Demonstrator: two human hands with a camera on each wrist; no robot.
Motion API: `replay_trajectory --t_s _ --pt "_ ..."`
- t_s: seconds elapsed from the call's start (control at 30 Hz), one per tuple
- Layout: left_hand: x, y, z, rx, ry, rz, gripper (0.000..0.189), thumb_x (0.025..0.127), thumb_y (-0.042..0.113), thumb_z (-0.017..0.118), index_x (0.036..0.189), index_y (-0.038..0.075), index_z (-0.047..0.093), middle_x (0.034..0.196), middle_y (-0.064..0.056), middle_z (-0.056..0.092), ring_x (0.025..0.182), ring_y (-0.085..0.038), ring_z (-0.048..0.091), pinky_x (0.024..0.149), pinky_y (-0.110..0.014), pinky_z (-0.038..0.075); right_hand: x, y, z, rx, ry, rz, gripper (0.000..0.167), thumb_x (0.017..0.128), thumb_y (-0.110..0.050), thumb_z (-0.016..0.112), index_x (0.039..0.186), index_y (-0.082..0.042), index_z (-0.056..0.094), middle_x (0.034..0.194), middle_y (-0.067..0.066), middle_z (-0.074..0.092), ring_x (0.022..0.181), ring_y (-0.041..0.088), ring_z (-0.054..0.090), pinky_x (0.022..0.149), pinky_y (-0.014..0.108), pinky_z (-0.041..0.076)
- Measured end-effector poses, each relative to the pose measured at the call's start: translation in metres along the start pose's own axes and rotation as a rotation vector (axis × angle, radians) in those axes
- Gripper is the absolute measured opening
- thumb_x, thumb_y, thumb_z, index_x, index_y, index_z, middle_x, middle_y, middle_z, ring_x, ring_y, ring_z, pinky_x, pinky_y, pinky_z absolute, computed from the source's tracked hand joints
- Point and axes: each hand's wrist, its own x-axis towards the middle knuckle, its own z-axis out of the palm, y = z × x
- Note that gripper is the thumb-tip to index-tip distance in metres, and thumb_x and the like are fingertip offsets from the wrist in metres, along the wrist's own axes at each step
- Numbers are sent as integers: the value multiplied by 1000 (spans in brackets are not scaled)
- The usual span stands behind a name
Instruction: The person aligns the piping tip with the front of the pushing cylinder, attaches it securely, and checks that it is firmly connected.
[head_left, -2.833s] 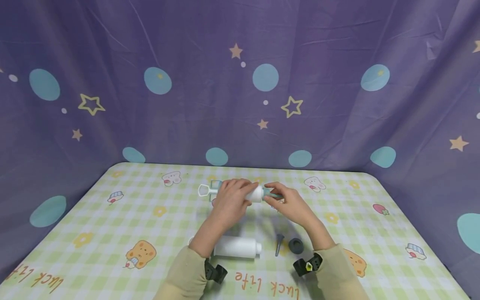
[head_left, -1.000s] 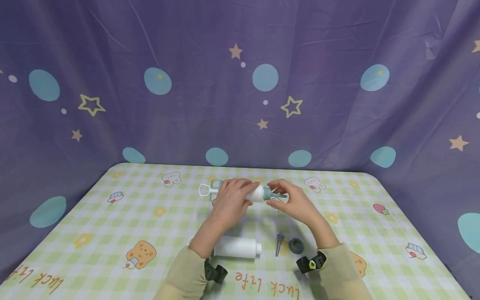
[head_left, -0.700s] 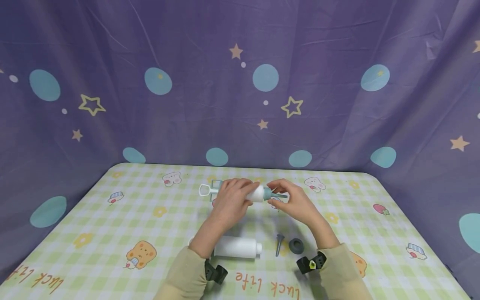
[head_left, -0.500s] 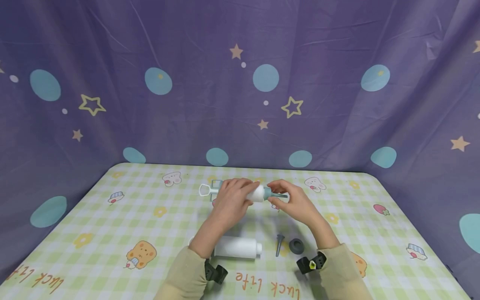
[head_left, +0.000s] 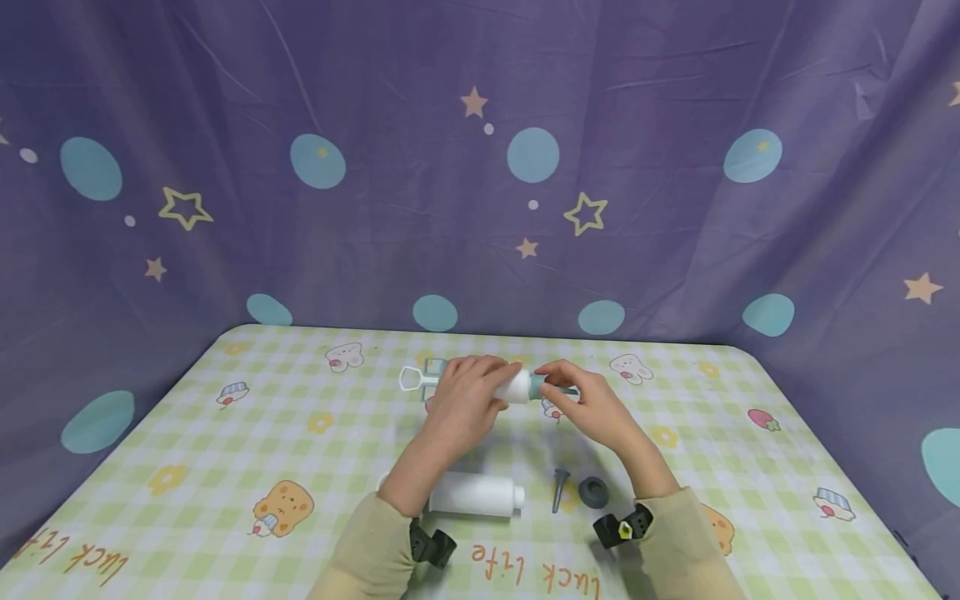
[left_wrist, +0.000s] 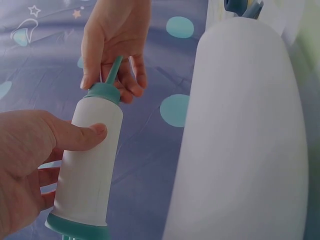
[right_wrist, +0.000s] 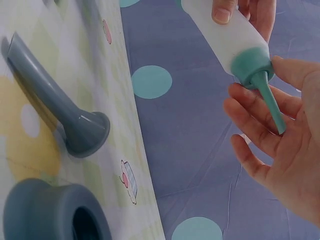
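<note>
Across the far middle of the table, in the head view, my left hand (head_left: 463, 398) grips the white barrel of a plunger syringe (head_left: 514, 387). The syringe lies level, its looped white plunger handle (head_left: 410, 379) pointing left. At its other end, my right hand (head_left: 588, 406) pinches the teal cap (right_wrist: 250, 65) between thumb and fingers. A thin teal nozzle (right_wrist: 271, 105) sticks out from that cap over my right palm. My left thumb lies along the barrel in the left wrist view. Part of the barrel is hidden under my left hand in the head view.
A second white cylinder (head_left: 472, 494) lies by my left forearm, its left end covered by the arm. Right of it are a grey nozzle (head_left: 559, 490) and a grey ring-shaped cap (head_left: 593, 492). A purple curtain (head_left: 480, 250) hangs behind the checked tablecloth (head_left: 360, 450).
My right fingers have slid slightly along the nozzle end and closed onto the teal cap, after sitting looser around it. My left hand and the barrel have stayed put.
</note>
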Motion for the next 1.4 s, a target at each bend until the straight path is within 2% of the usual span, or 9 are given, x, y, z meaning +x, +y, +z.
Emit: replay_trajectory --t_s 0.37,0.57,0.67,0.8,1.1,1.4 --pt "0 1 -1 -4 7 5 53 75 16 74 125 21 57 114 1 60 107 -21 53 93 -39 38 1 0 -1 -5 5 0 27 93 -36 49 115 -22 57 90 -6 64 92 16 60 78 37 48" --pt "1 0 -2 -11 14 12 53 74 15 74 124 19 57 113 1 60 107 -22 54 93 -40 38 0 0 -1 20 16 11 34 87 -39 58 117 -23 56 103 -4 62 98 18 58 81 42 48" --pt "0 0 -2 -11 14 13 53 74 15 74 124 19 57 113 1 60 107 -22 54 93 -40 38 0 1 -1 40 18 -14 37 82 -37 65 116 -25 56 111 -4 60 99 17 57 82 41 48" --pt "0 1 -3 -5 8 11 53 74 15 74 125 20 57 114 1 60 107 -22 53 93 -40 38 0 1 0 48 20 -63 38 80 -31 69 115 -25 56 113 -5 59 99 16 57 83 39 48" --pt "0 1 -3 -6 9 11 52 75 16 74 124 19 58 114 0 60 107 -22 54 93 -40 38 0 3 0 32 25 -78 32 84 -29 64 115 -23 57 106 -5 61 98 16 58 81 37 49" --pt "0 1 -2 -5 7 10 53 75 17 74 125 20 57 115 1 60 108 -22 53 93 -39 38 0 3 1 24 22 -64 30 88 -35 58 116 -22 57 105 -2 63 102 20 60 87 44 46"
